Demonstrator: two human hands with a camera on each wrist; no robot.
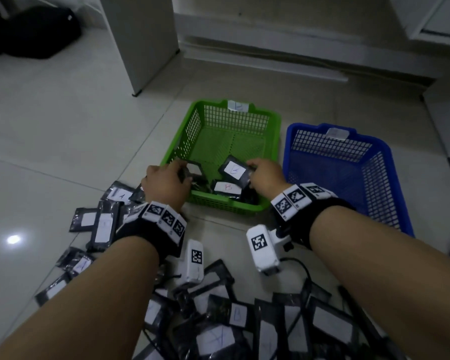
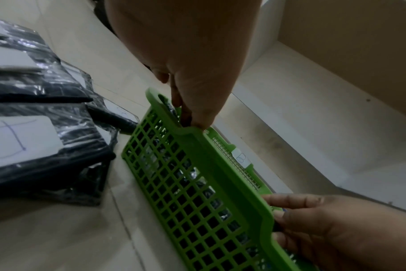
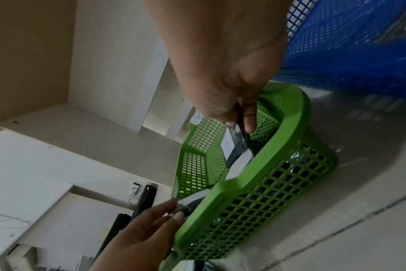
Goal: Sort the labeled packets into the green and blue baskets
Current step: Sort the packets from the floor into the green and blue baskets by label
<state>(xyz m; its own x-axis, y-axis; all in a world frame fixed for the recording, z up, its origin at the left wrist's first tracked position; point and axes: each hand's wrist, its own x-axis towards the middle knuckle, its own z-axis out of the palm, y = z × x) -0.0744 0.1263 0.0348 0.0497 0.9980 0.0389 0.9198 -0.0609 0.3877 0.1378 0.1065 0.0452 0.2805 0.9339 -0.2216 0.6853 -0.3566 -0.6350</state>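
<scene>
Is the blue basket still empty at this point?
Empty as far as visible: the blue basket shows only bare mesh floor in the head view; its near corner is hidden by the right arm.

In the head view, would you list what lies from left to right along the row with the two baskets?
Packet labeled A → left hand → green basket → right hand → blue basket.

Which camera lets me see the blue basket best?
The head view: the whole blue basket shows, beside the green basket, with no packets visible inside. The right wrist view catches only a corner of it. The left wrist view doesn't show it.
</scene>
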